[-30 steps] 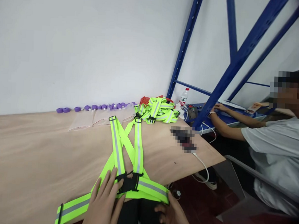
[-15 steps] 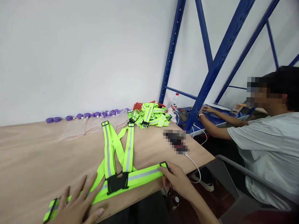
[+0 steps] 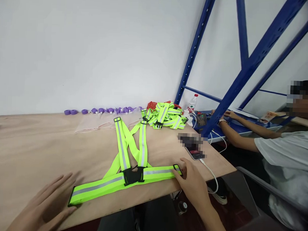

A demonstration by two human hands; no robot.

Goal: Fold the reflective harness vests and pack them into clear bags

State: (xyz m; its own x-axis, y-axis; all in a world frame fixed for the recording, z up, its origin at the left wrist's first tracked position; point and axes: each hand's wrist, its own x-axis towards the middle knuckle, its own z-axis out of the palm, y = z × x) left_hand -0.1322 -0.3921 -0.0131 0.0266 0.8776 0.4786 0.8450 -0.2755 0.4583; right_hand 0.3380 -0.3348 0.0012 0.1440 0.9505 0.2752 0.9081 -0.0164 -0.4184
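A neon-yellow reflective harness vest (image 3: 97, 189) with grey stripes lies spread on the table, its black buckle (image 3: 134, 176) at the front middle. Two shoulder straps run up from the waist strap toward the wall. My left hand (image 3: 44, 204) lies beside the waist strap's left end, fingers stretched out and holding nothing. At the other end, my right hand (image 3: 192, 182) has its thumb and forefinger around the strap by the black slider (image 3: 177, 169). Its remaining fingers are mostly hidden.
Behind lie a heap of similar vests (image 3: 166, 116), purple round pieces (image 3: 110, 110) and clear plastic bags (image 3: 92, 123). A phone (image 3: 195, 153) with a white cable lies at right, near a blue rack post (image 3: 228, 98). A co-worker (image 3: 287, 145) sits beyond it.
My left hand has come off the waist strap and moved out to its left end. That strap now lies straighter. The right hand stays at the right end, and the view has shifted left.
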